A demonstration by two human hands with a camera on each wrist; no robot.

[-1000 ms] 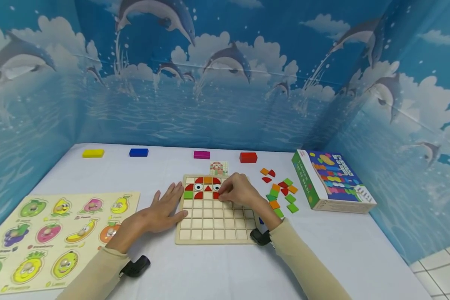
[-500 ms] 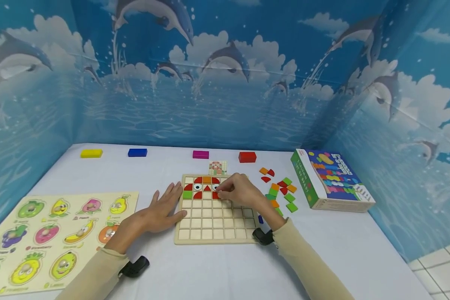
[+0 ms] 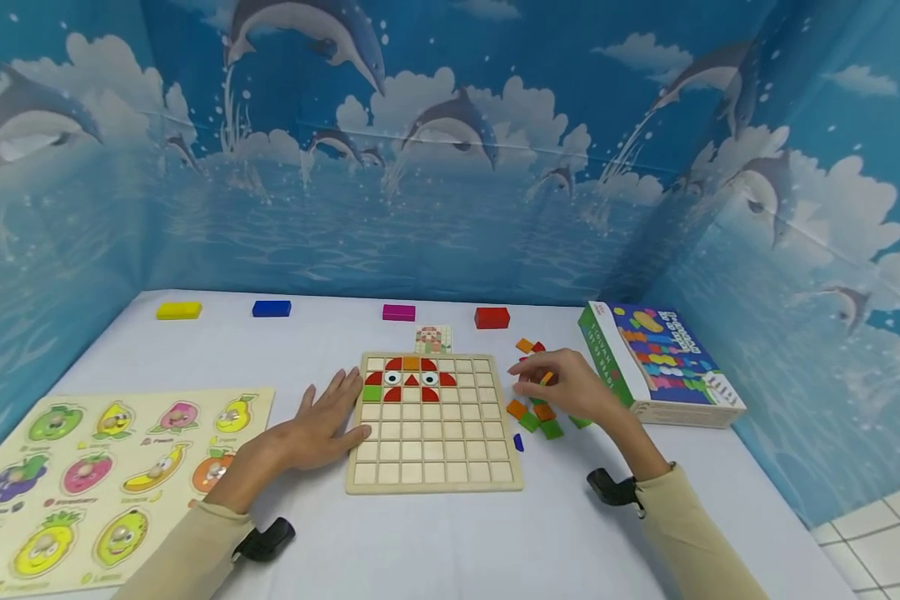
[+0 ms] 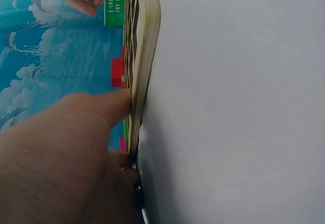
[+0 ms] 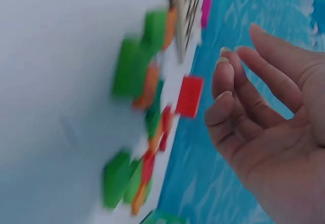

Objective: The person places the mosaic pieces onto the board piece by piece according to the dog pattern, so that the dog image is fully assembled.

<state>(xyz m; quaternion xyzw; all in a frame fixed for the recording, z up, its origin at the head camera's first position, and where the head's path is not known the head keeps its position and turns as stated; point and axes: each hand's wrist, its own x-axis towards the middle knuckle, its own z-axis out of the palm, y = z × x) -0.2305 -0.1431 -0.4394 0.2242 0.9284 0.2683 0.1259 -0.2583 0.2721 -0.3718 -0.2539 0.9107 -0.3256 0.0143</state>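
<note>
A wooden grid board [image 3: 435, 451] lies in front of me, with red, orange, green and eye-patterned tiles [image 3: 411, 379] set in its upper left rows. My left hand [image 3: 317, 435] rests by the board's left side, fingers spread, its thumb and fingertips right at the edge. In the left wrist view the thumb touches the board's rim [image 4: 144, 56]. Over the loose tiles [image 3: 551, 429] right of the board hovers my right hand [image 3: 566, 385], partly hiding them. The right wrist view shows this hand [image 5: 269, 102] with loosely bent fingers and nothing between them.
A small pattern card [image 3: 432, 339] lies behind the board. Yellow, blue, magenta and red blocks [image 3: 492, 317] line the back. At right stands a game box [image 3: 663, 367]; at left lies a fruit puzzle board [image 3: 127, 492]. One blue piece [image 3: 519, 442] sits beside the grid.
My right hand has left the red tile on the board and moved right, over the loose tiles. More red tiles on the board are uncovered. The left hand has stayed in place.
</note>
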